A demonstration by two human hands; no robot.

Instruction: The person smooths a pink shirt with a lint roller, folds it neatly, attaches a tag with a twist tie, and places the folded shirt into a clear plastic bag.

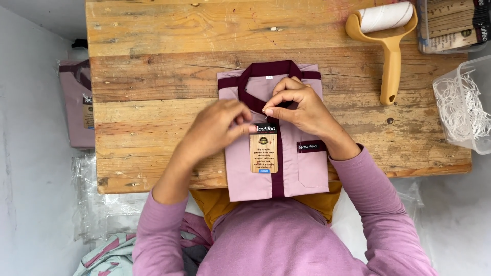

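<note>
Both hands, left hand [217,128] and right hand [299,105], pinch closed on the hang tag [264,152] string at the folded shirt [279,168] placket; a hard pull may snap the string, I think.

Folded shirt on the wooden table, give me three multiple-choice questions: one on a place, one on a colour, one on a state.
1. Where does the lint roller lie?
A. on the table's far right
B. on the floor
C. on the shirt

2. What colour is the folded shirt's collar?
A. yellow
B. dark maroon
C. white

3. What do the left hand and right hand do?
A. rest flat on bare wood
B. pinch at the hang tag near the collar
C. grip the roller

Answers: 1 A, it lies beside the clear bins; 2 B, maroon edges the pink cloth; 3 B, fingertips meet at the tag's top.
</note>
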